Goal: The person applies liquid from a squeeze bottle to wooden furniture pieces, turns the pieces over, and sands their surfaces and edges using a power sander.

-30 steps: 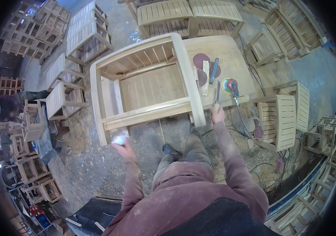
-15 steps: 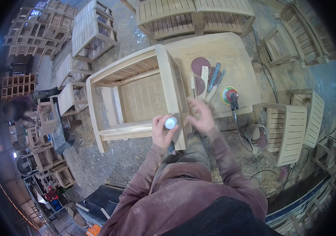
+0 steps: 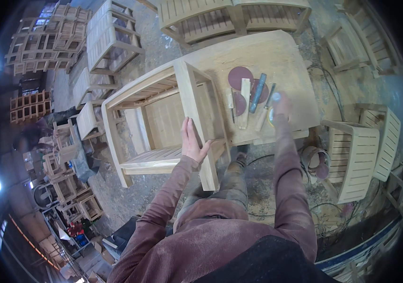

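My left hand (image 3: 193, 144) lies with fingers stretched against the upright leg (image 3: 193, 104) of a slatted wooden bench (image 3: 145, 167), which rests tilted on the worktable. My right hand (image 3: 284, 107), blurred, reaches over the right part of the table. At its fingertips is a small whitish-blue bottle (image 3: 276, 96), in its grip. Beneath that hand, a sander with a coloured round pad (image 3: 271, 117) is mostly hidden. Left of it lie a blue-handled tool (image 3: 258, 93), a chisel-like tool (image 3: 266, 108), a pale wood strip (image 3: 245, 104) and maroon sanding discs (image 3: 240, 77).
The worktable (image 3: 286, 56) is bare wood with a rounded corner. More slatted benches (image 3: 201, 21) stand beyond it, and others (image 3: 352, 160) at the right. A bucket (image 3: 314, 162) and cables lie by the table's right side. At the left, a person bends near stacked wooden frames (image 3: 62, 146).
The bottle passed from my left hand to my right, which swung right and away over the table. My left hand came down flat on the bench leg. The view shifted slightly.
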Action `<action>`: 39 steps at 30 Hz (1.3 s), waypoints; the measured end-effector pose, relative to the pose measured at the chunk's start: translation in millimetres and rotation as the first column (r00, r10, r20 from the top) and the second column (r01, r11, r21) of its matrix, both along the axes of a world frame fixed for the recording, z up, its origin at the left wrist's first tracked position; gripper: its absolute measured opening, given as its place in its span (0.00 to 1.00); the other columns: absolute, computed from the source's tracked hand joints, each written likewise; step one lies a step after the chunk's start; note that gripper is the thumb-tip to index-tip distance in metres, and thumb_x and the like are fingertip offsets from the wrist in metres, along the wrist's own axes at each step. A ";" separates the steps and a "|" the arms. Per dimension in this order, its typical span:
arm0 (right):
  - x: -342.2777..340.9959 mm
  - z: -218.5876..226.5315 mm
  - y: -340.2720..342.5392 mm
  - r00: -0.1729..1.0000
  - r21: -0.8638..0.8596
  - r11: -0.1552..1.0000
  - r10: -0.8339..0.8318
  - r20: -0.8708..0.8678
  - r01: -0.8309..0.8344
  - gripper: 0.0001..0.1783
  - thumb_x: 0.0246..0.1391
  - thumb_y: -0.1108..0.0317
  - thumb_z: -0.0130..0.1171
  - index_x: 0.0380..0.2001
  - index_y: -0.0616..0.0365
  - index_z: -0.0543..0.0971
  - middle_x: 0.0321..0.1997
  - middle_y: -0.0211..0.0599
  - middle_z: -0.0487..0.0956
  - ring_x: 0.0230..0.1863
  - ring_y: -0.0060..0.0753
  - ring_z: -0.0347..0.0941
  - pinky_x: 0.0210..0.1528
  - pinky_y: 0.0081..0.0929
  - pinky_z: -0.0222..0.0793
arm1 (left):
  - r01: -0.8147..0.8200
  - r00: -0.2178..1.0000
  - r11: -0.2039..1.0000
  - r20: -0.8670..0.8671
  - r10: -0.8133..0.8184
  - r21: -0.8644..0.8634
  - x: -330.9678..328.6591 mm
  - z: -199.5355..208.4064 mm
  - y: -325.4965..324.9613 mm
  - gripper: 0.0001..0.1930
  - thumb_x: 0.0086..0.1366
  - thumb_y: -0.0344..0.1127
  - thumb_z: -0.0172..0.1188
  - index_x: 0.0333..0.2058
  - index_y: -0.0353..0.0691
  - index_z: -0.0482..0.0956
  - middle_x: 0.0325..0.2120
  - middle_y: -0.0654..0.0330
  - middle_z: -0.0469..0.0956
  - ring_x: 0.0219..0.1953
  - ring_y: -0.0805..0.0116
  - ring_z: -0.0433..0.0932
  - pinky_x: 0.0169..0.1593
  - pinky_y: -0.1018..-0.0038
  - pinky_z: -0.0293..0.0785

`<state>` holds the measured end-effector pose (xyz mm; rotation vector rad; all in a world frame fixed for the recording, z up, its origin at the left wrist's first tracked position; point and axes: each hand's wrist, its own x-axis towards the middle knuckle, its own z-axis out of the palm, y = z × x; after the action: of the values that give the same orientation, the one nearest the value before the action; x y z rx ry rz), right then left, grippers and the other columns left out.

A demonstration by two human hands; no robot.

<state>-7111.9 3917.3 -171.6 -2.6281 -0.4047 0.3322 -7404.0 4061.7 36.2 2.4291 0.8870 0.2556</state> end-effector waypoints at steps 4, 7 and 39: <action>47.0 -63.2 -19.7 0.979 0.121 0.982 -0.122 -0.162 0.142 0.22 0.37 0.70 0.58 0.41 0.49 0.72 0.42 0.36 0.75 0.44 0.41 0.71 0.44 0.34 0.67 | -0.008 1.000 1.000 -0.023 0.008 0.012 1.1 -5.8 -2.4 0.43 0.47 0.34 0.59 0.58 0.33 0.43 0.57 0.42 0.44 0.59 0.45 0.48 0.60 0.62 0.49; 64.9 -98.8 -39.5 0.934 0.017 0.973 -0.216 -0.283 0.231 0.21 0.38 0.71 0.57 0.41 0.49 0.72 0.43 0.38 0.74 0.45 0.41 0.71 0.45 0.33 0.67 | 0.015 0.999 1.000 -0.031 -0.016 -0.027 4.3 -9.0 -3.7 0.43 0.47 0.33 0.58 0.58 0.33 0.42 0.57 0.42 0.44 0.60 0.46 0.48 0.60 0.62 0.50; -323.3 310.4 64.1 0.495 0.727 0.664 0.580 -0.647 0.173 0.27 0.44 0.63 0.61 0.45 0.68 0.67 0.38 0.37 0.75 0.38 0.25 0.69 0.42 0.23 0.66 | 0.083 0.871 0.307 0.219 0.439 -0.948 -222.6 234.0 206.3 0.28 0.48 0.48 0.52 0.46 0.35 0.67 0.24 0.57 0.71 0.22 0.67 0.72 0.27 0.72 0.73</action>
<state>-7435.1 3981.3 138.8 -1.3225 -0.4056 1.2252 -7626.6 4268.1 270.2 1.0436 0.7587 0.2547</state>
